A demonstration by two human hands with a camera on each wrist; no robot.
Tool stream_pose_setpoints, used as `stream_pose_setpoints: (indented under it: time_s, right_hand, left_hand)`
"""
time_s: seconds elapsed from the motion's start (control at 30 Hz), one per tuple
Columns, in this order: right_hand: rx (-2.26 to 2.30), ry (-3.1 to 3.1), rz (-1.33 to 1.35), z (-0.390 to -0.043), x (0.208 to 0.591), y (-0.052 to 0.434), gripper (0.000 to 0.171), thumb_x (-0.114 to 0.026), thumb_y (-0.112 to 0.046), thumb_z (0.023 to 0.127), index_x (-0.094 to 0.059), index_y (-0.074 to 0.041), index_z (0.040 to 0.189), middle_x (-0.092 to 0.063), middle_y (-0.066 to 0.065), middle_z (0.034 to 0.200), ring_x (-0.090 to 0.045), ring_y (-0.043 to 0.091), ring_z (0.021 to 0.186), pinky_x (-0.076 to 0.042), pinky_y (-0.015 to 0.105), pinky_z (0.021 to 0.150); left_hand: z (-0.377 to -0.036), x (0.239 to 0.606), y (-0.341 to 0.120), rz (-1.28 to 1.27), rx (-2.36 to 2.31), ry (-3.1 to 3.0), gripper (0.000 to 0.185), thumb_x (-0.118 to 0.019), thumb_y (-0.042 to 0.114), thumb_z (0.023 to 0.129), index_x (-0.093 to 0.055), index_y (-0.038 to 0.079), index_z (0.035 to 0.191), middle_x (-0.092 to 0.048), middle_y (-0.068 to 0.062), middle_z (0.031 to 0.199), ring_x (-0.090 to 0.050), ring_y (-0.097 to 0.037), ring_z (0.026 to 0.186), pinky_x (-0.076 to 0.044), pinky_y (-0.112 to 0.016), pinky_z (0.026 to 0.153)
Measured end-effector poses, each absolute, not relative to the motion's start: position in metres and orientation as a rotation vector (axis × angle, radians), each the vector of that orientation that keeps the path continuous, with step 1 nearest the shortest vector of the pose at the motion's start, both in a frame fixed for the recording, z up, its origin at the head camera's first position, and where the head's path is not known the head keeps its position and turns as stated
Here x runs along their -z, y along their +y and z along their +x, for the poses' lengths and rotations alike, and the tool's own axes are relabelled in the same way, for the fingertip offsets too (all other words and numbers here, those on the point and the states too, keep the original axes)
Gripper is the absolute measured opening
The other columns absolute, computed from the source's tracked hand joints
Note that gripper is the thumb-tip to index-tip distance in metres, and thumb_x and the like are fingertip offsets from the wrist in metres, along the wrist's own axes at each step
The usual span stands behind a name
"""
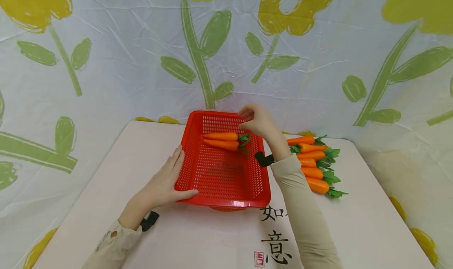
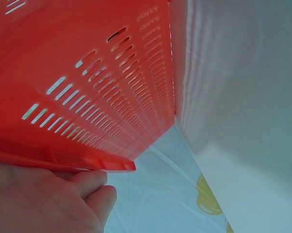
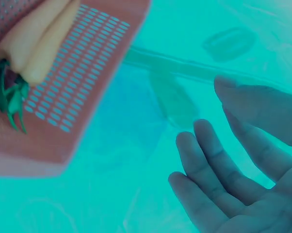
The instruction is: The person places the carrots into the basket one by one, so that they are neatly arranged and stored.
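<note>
Head view: a red plastic basket (image 1: 226, 186) stands upright on the table (image 1: 198, 237), near the middle of the far edge. Two carrots (image 1: 224, 136) lie side by side in it, close to its far wall, tips toward the table's left edge and leaves toward the right. The basket appears light and stiff, with thin perforated walls that may flex slightly; take hold at the thick rim or at opposite corners. The carrots appear firm, smooth, light and somewhat slippery. Grip each around the thick end, just below the leaves; the leaves look soft and should not carry the load.

The left hand (image 1: 161, 186) rests against the basket's left near corner: fingers nearly straight along the left rim, thumb extended across the near rim, steadying rather than clasping. The right hand (image 1: 260, 121) is above the basket's far right corner. Its fingers are relaxed and slightly bent, thumb well apart, with nothing held; the right wrist view shows them apart from the basket.

A row of carrots (image 1: 312, 172) lies between the basket and the table's right edge, leaves toward that edge; the right forearm partly covers it. Floral cloth (image 1: 124, 64) hangs behind the table.
</note>
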State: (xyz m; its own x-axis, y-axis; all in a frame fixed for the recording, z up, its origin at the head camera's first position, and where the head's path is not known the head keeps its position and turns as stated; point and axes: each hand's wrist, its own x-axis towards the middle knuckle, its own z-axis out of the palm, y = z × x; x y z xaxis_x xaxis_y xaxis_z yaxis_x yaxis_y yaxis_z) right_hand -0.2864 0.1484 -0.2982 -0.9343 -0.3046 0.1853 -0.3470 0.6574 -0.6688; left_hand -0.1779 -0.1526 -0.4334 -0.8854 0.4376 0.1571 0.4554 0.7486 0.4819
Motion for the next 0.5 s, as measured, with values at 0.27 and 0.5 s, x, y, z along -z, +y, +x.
stream_pose_setpoints:
  time_s: [0.27,0.5]
  right_hand:
    - [-1.164,-2.686,0.548,-0.258,0.284,0.178,0.026,-0.072,0.003,0.083,-0.067,0.002,0.109,-0.064,0.019,0.11,-0.058,0.034,0.103,-0.047,0.049,0.093]
    - [-1.044,-2.665,0.518,-0.233,0.278,0.214,0.025,-0.072,-0.006,0.09,-0.067,-0.002,0.114,-0.064,0.015,0.113,-0.056,0.033,0.107,-0.044,0.051,0.097]
  left_hand:
    - [-0.179,0.435,-0.153,-0.766,0.812,-2.892,0.126,-0.066,0.073,0.078,-0.004,-0.004,0.157,0.002,-0.016,0.165,-0.01,-0.036,0.15,-0.023,-0.053,0.117]
    - [-0.179,0.433,-0.153,-0.771,0.819,-2.892,0.127,-0.066,0.074,0.077,-0.005,-0.004,0.157,0.002,-0.016,0.165,-0.009,-0.035,0.15,-0.022,-0.053,0.118]
